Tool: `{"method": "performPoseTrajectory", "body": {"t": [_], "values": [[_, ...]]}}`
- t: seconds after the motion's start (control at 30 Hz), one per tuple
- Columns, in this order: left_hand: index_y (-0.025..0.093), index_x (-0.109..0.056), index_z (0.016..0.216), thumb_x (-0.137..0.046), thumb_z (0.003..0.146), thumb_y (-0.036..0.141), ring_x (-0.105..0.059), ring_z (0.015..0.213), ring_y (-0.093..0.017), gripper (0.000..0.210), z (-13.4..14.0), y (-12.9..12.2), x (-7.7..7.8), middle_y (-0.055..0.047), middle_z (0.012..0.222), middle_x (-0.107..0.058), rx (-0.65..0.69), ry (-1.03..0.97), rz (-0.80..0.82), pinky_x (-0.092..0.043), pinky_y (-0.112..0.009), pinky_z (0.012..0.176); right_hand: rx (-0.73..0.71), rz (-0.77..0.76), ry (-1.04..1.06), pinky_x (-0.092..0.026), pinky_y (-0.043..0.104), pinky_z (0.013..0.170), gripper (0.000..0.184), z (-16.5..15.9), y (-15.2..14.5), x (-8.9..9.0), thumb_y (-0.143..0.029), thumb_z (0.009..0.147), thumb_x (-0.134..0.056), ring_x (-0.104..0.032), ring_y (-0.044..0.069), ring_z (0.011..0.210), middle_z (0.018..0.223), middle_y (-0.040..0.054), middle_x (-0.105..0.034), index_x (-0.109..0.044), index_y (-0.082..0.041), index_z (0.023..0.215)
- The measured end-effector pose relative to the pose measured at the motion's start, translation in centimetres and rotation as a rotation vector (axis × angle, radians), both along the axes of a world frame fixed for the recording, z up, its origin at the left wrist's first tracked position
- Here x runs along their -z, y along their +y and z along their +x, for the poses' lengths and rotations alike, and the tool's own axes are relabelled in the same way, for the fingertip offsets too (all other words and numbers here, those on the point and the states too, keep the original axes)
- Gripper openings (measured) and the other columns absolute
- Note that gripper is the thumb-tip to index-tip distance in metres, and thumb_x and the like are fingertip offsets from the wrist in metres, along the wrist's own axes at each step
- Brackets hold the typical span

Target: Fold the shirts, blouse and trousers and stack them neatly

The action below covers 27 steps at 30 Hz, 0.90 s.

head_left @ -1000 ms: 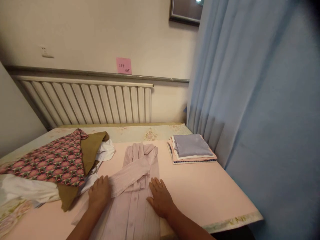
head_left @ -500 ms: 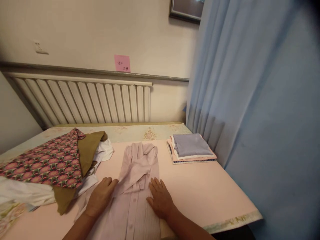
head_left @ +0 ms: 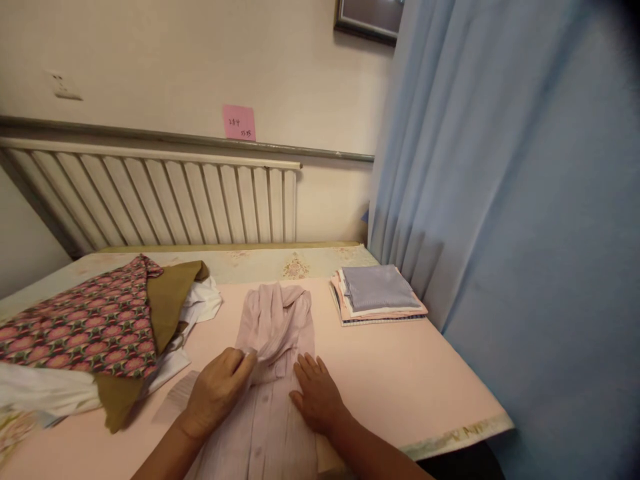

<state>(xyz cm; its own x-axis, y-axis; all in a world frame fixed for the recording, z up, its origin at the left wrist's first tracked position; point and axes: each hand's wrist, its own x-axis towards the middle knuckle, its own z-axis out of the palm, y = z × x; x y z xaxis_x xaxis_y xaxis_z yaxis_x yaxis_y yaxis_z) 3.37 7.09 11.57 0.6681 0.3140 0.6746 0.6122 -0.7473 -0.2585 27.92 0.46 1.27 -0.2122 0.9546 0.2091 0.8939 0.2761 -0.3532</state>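
A pale mauve buttoned shirt lies lengthwise in front of me, its upper part gathered and partly folded over. My left hand is closed on a pinch of its fabric at the left side, lifting it slightly. Flat on the shirt's right edge rests my right hand, fingers stretched out. A striped piece of the shirt sticks out to the left behind my left wrist. The shirt's near end runs out of view at the bottom.
Patterned, olive and white garments lie heaped on the left. A stack of folded clothes sits at the back right. The pink-covered surface ends by a blue curtain. Behind it are a radiator and a wall.
My left hand has moved right and slightly up, drawing the shirt's fabric inward over the middle. My right hand stays on the right edge. The view has shifted slightly.
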Motion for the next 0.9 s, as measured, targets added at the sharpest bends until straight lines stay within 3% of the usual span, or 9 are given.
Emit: {"method": "performPoseTrajectory", "body": {"t": [0.2, 0.57, 0.7, 0.9], "values": [[0.022, -0.057, 0.105, -0.043, 0.092, 0.012, -0.047, 0.067, -0.014, 0.022, 1.2, -1.1, -0.9, 0.000, 0.073, -0.050, 0.067, 0.005, 0.022, -0.039, -0.026, 0.061, 0.000, 0.010, 0.005, -0.015, 0.047, 0.118, 0.060, 0.0, -0.1, -0.1, -0.051, 0.095, -0.039, -0.020, 0.025, 0.143, 0.153, 0.0097, -0.032, -0.037, -0.018, 0.145], [0.019, -0.056, 0.100, -0.050, 0.090, 0.012, -0.048, 0.068, -0.015, 0.014, 5.7, -3.8, 1.1, -0.001, 0.073, -0.053, 0.244, 0.106, 0.047, -0.043, -0.028, 0.061, 0.011, 0.069, -0.018, -0.018, 0.048, 0.116, 0.062, -0.4, -0.5, -1.3, -0.044, 0.094, -0.046, -0.023, 0.026, 0.142, 0.151, 0.0069, -0.036, -0.028, -0.022, 0.149], [0.019, -0.056, 0.103, -0.049, 0.090, 0.011, -0.048, 0.067, -0.015, 0.017, 5.3, -3.5, 0.5, 0.000, 0.073, -0.053, 0.217, 0.115, 0.055, -0.042, -0.028, 0.060, 0.003, 0.076, -0.036, -0.018, 0.049, 0.116, 0.059, -0.4, -0.5, -1.4, -0.043, 0.095, -0.045, -0.021, 0.026, 0.143, 0.151, 0.0065, -0.036, -0.029, -0.024, 0.149], [0.021, -0.058, 0.106, -0.043, 0.092, 0.013, -0.048, 0.067, -0.014, 0.022, 2.2, -1.8, -0.8, 0.000, 0.073, -0.052, 0.097, 0.061, 0.052, -0.040, -0.028, 0.062, 0.009, 0.005, -0.006, -0.015, 0.047, 0.118, 0.061, -0.1, -0.2, -0.3, -0.051, 0.095, -0.040, -0.022, 0.026, 0.143, 0.153, 0.0088, -0.032, -0.035, -0.019, 0.146]]}}
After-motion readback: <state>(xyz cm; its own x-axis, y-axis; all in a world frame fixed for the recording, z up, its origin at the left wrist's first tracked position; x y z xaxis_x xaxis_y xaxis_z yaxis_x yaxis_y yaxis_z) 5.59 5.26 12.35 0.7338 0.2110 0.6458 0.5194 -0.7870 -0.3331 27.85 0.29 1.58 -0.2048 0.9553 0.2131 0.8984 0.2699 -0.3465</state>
